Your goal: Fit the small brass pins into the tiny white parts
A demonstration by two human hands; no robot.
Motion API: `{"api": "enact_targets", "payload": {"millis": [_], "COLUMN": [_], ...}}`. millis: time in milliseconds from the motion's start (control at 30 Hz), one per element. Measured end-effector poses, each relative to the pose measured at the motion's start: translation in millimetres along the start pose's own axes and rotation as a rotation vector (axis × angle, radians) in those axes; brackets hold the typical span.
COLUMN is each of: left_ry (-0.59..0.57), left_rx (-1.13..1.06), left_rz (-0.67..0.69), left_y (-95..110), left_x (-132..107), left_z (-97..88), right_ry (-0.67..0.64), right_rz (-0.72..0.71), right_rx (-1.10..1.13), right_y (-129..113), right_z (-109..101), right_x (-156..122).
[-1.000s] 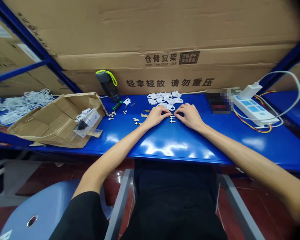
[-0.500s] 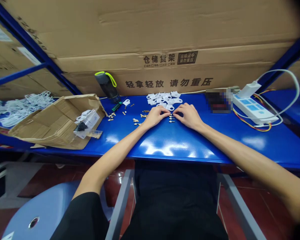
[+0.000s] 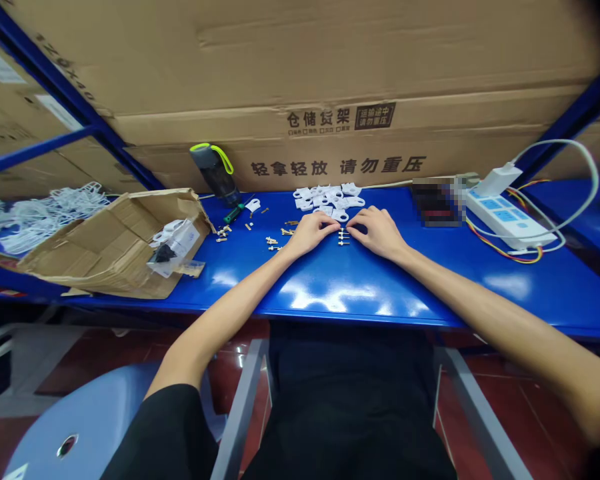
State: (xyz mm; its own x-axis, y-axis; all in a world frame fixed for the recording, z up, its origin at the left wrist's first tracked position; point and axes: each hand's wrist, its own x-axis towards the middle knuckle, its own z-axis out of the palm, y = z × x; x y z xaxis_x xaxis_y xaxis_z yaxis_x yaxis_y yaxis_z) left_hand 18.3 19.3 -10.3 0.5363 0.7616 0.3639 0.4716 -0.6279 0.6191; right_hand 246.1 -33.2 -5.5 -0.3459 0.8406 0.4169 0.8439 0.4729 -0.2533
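Observation:
My left hand (image 3: 316,233) rests on the blue table with thumb and fingertips pinched together. Facing it across a narrow gap, my right hand (image 3: 379,233) has its thumb and forefinger brought together too. What either fingertip pinch holds is too small to make out. Between and just below the fingertips lies a short column of small metal pins with pale heads (image 3: 343,243), set parallel. Right behind the hands is a heap of white plastic pieces with round holes (image 3: 325,197). Beside my left wrist, several loose brass-coloured parts (image 3: 271,241) lie scattered.
An open cardboard box (image 3: 105,267) holding a plastic bag (image 3: 177,250) stands left, near white cords (image 3: 55,213). A dark bottle (image 3: 215,175) and green-handled screwdriver (image 3: 234,213) are behind. At right sit a pixelated dark object (image 3: 437,202) and a white power strip (image 3: 510,217) with cables.

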Motion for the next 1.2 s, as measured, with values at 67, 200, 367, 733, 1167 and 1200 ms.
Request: {"api": "enact_targets", "payload": {"millis": [67,200,367,733,1167,1200], "left_ry": [0.005,0.019,-0.033,-0.113,-0.137,-0.135], "left_rx": [0.022,0.127,0.394,0.431,0.428,0.422], "left_rz": [0.0,0.043,0.094,-0.046,-0.067,-0.066], "left_y": [0.2,7.7,34.0,82.5,72.6,72.9], "left_x": [-0.5,-4.4,-25.0,-121.1,-122.7,-122.2], "left_z": [-1.0,-7.2,-19.8,-28.3,-3.4,-2.8], "right_ry": [0.0,0.011,-0.021,-0.17,-0.255,-0.246], "right_rz": [0.003,0.02,0.008,0.064,0.126,0.122], "right_rx": [0.002,0.006,-0.01,-0.012,-0.098,-0.098], "right_y": [-0.3,-1.9,-4.9,-35.4,-50.9,-50.7], "right_z": [-0.2,-2.9,-17.3,-49.4,-33.9,-33.6], "right_x": [-0.3,-3.0,-9.8,-106.4,-119.1,-119.7]}}
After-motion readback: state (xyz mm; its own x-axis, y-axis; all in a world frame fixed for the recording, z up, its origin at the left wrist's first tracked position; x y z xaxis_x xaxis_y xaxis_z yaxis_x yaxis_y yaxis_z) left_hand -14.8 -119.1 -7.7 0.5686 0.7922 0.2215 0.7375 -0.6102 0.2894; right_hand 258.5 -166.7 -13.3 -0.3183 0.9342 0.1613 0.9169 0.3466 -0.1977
